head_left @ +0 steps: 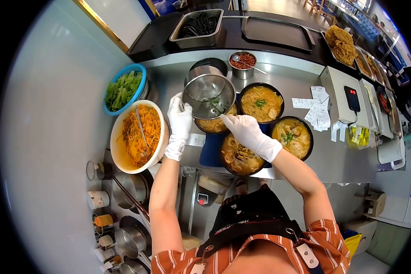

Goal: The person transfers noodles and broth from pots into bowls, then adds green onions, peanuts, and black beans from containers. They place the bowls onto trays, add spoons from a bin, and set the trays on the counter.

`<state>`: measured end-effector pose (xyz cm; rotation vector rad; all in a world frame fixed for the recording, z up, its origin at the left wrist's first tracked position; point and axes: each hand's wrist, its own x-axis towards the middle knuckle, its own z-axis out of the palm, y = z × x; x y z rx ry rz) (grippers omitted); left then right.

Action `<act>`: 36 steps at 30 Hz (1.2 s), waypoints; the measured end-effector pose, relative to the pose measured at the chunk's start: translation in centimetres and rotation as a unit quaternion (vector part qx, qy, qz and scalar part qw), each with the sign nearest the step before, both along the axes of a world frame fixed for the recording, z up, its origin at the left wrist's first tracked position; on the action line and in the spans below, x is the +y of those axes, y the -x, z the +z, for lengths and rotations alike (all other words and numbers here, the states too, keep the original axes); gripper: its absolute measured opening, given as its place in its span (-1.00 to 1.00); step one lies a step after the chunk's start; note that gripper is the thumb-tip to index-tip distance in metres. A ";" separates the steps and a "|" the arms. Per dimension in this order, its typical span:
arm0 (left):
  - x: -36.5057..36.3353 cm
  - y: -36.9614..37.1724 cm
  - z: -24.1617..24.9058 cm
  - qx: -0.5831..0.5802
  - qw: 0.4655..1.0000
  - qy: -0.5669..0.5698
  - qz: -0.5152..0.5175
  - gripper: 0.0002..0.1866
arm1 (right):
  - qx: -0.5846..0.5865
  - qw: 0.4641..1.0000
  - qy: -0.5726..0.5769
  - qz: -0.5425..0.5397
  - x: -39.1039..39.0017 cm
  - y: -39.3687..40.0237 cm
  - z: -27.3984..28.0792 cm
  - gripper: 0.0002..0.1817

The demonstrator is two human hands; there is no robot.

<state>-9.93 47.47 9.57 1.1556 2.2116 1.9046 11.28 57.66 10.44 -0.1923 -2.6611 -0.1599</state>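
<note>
My gloved left hand (180, 118) grips the left side of a round metal container (198, 86), tilted so its inside faces me. Chopped green herbs (213, 102) cling to its bottom and wall. My gloved right hand (249, 133) is closed, its fingertips at the container's lower right rim; whatever they pinch is hidden. Under the container, a noodle soup bowl (211, 126) is partly covered. A second soup bowl (260, 101), topped with greens, stands to the right. Another garnished bowl (291, 137) lies farther right. Below my right hand is a bowl of noodles with dark pieces (241, 157).
At left stand a white bowl (115, 148) of shredded orange vegetables with tongs and a blue basket (144, 73) of leafy greens. Behind are a metal pot of peanuts (244, 60) and a tray (278, 33). Receipts (318, 109) lie at right beside a white machine (340, 91).
</note>
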 end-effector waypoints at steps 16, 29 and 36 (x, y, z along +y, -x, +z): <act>-2.9 -13.5 1.0 0.231 0.966 0.079 0.083 -0.70 | 0.080 0.997 -0.017 0.010 0.5 -9.5 -3.4 -0.50; -3.8 -19.2 -2.1 0.318 0.934 0.115 0.118 -0.81 | 0.083 0.993 0.074 0.026 -1.7 -17.7 -8.0 -0.44; -3.2 -19.9 -2.7 0.327 0.928 0.128 0.125 -0.87 | 0.121 0.987 0.106 -0.009 -0.3 -15.0 -7.3 -0.45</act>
